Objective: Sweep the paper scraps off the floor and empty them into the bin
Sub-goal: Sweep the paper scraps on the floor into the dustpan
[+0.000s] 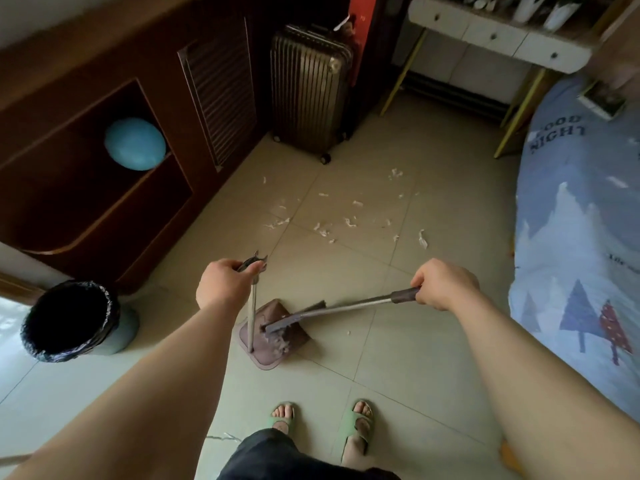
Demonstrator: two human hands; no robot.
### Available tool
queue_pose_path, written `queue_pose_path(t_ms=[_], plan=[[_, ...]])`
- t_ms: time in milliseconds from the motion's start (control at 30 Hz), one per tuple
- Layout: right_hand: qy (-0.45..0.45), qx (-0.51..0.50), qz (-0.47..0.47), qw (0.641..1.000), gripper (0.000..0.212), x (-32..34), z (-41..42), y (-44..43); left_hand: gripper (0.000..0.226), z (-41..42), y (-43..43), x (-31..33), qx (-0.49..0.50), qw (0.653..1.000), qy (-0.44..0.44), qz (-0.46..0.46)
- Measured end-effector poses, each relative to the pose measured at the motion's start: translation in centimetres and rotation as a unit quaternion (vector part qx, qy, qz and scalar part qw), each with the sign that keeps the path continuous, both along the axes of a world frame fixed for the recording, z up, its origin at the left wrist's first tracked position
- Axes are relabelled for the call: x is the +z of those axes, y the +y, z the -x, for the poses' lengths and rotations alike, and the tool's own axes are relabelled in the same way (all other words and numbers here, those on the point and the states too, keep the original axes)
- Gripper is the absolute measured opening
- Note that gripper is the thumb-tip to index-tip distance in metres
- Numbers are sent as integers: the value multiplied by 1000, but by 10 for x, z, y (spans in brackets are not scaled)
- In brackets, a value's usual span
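At about eight o'clock from where I stand sits one bin (pixel 74 322), round, lined with a dark bag, its mouth open and black inside. Above it, around ten o'clock, the wooden cabinet (pixel 104 188) has one open niche holding one blue ball (pixel 135 143). My left hand (pixel 225 285) is closed around the top grip of the one dustpan (pixel 273 332), whose metal pole drops straight down to the brown pan resting on the floor tiles (pixel 398 358) just ahead of my feet. The broom (pixel 329 310), also one, has its bristle head lying in the pan among a small grey-white wad of gathered scraps. Its pole slants up toward two o'clock into my right hand (pixel 443 284), which is fisted tight on the dark handle sleeve. Beyond the pan, toward twelve and one o'clock, the paper scraps (pixel 346 216) lie scattered loose on the tiles; I count roughly twenty white bits, some too small to tell apart, plus one stray fleck just right of the pan. One ribbed suitcase (pixel 308 88) stands at twelve o'clock. At three o'clock is one bed (pixel 581 237) with a blue printed cover. My two feet wear two green slippers (pixel 358 424) at six o'clock.
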State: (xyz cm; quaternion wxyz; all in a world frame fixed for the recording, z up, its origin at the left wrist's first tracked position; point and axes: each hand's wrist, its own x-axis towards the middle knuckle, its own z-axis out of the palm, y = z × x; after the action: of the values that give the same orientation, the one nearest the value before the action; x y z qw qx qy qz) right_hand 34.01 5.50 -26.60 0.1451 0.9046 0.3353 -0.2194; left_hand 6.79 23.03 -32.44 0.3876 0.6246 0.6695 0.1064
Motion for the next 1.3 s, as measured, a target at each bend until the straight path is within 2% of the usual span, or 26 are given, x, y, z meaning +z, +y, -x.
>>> queue_pose_path(t_ms=[267,500,667,767,933,1133,1300], plan=[[-16,-135,-31,990,11,-15,7,-27,25,26,9,3,-106,994,-7,-10],[3,-215,-35,976,23,-46,38,-53,26,27,-1,-9,-154,988,-10,0],[81,-260,-4,962,10,-58,62,-62,21,20,-11,-21,-137,990,-25,9],[132,-271,2,954,24,-46,66,-55,23,12,-16,-23,-136,990,-26,3],[185,-302,-52,934,15,-19,55,-50,24,6,-25,-19,-133,991,-15,-3],[146,-275,-69,948,11,5,33,-51,30,23,-21,-11,-81,996,-16,-15],[73,-259,-89,959,17,-6,32,-36,30,43,-9,-4,-42,999,-16,-29]])
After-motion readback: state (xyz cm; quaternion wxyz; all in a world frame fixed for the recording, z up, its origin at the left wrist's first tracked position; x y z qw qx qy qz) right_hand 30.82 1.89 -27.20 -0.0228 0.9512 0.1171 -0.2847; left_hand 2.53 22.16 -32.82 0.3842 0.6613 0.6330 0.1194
